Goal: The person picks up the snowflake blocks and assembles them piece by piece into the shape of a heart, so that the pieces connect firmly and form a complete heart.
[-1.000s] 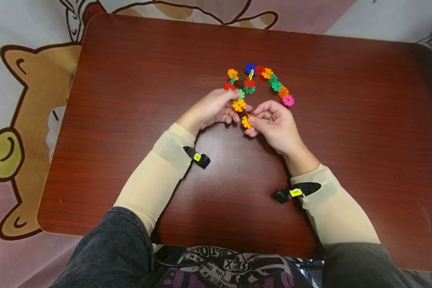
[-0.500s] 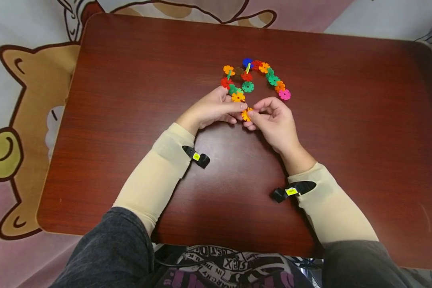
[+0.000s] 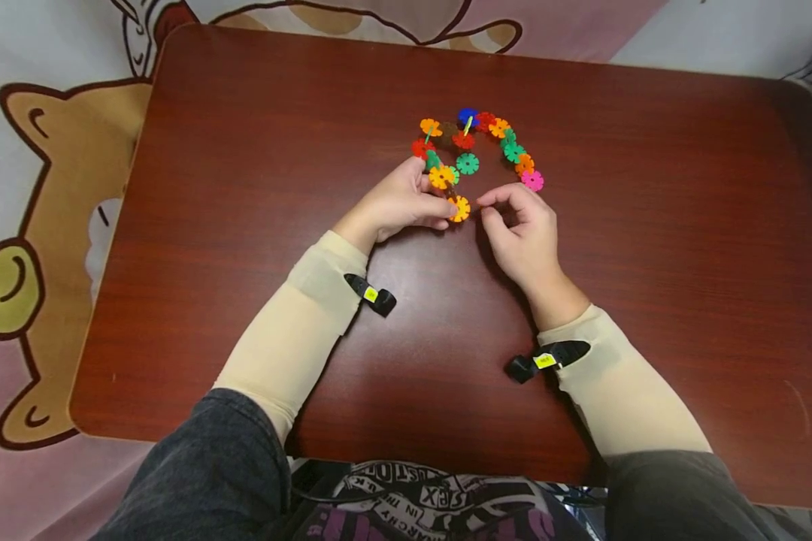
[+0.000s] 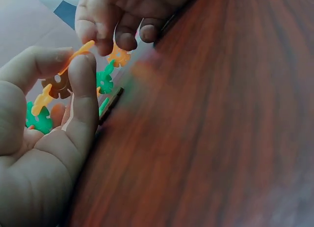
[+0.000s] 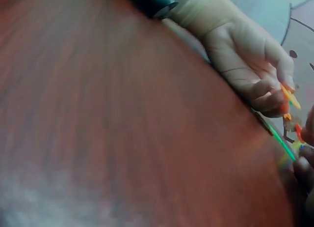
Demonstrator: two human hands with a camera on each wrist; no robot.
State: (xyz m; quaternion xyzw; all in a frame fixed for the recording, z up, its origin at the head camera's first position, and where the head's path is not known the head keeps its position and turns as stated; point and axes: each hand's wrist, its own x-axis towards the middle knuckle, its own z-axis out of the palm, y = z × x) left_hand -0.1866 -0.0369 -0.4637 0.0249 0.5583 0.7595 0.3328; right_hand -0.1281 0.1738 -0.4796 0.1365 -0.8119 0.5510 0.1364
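Several flower-shaped plastic interlocking discs are joined in a curved chain on the table. My left hand [image 3: 401, 201] pinches an orange-yellow disc [image 3: 462, 209] at the chain's near end; in the left wrist view that disc [image 4: 76, 56] sits edge-on between thumb and fingertip, a brown disc [image 4: 60, 85] behind it. Another yellow disc [image 3: 440, 177] is just beyond the left fingers. To the right, my right hand [image 3: 526, 233] has bent fingers, its index and thumb tips just apart from the held disc with nothing between them. A pink disc [image 3: 532, 180] ends the chain's right arm.
Farther along the chain are a blue disc [image 3: 468, 116], a brown disc [image 3: 449, 134] and a green disc [image 3: 468, 164]. The dark red wooden table [image 3: 277, 135] extends around both hands. A cartoon-patterned cloth [image 3: 74, 225] lies beyond its left edge.
The right fingers have let go of the orange-yellow disc and drawn slightly right. The left hand has shifted its pinch from farther up the chain onto that disc, and the chain has moved slightly away.
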